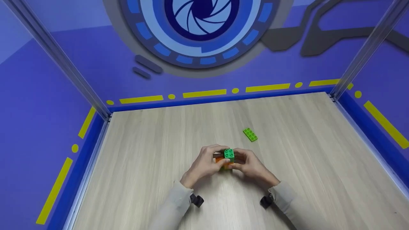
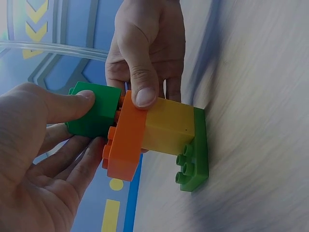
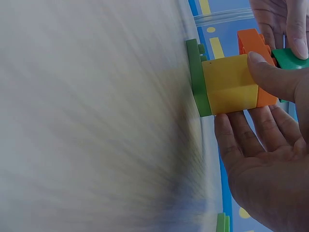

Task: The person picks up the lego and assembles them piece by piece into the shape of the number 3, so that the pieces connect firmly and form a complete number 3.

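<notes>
My left hand (image 1: 204,163) pinches a green building-block brick (image 2: 99,110) between thumb and fingers. It stands over one end of an orange brick (image 2: 126,142), whose studs show in a thin gap beneath it. The orange brick sits on a yellow block (image 2: 170,126), and that on a flat green plate (image 2: 200,159) with studs. My right hand (image 1: 254,164) grips this stack, thumb across the orange and yellow pieces, fingers along the opposite side. In the head view, the hands hide most of the stack.
A loose lime-green studded plate (image 1: 250,134) lies on the wooden table (image 1: 153,153) beyond my hands, slightly right. Blue-purple panels (image 1: 80,64) with yellow marks wall the table at the back and both sides, with metal posts at the corners.
</notes>
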Action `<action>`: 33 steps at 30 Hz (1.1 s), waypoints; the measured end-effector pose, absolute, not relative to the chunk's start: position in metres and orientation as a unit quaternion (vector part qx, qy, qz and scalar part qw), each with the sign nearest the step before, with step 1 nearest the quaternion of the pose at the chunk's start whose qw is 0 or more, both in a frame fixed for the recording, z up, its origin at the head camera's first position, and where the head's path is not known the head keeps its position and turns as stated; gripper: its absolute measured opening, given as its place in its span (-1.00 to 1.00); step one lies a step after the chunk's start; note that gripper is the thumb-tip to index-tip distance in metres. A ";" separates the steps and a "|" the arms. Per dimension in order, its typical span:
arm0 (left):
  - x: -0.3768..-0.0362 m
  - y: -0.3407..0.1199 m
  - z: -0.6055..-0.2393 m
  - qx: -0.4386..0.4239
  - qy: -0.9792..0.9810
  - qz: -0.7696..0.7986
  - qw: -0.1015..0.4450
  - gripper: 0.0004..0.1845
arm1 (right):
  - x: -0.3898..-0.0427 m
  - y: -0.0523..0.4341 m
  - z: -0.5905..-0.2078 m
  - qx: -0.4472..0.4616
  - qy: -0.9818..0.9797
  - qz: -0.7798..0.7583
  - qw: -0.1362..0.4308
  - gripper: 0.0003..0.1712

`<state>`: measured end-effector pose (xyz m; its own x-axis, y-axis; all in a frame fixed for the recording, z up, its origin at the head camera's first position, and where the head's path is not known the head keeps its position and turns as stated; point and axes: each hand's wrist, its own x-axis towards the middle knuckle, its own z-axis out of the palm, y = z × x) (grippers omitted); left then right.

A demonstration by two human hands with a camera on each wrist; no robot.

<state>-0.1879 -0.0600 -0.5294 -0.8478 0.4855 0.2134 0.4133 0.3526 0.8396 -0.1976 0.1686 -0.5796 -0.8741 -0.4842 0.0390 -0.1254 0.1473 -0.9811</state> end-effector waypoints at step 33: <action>-0.197 -0.061 -0.529 0.336 0.841 0.423 0.012 -0.69 | -0.197 0.167 -0.579 -0.202 0.750 -0.616 0.134 -0.52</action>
<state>-0.1973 -0.0607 -0.5290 -0.7739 0.5753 0.2649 0.5555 0.4157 0.7202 -0.1972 0.1671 -0.5788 -0.8825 -0.4678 0.0490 -0.1390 0.1598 -0.9773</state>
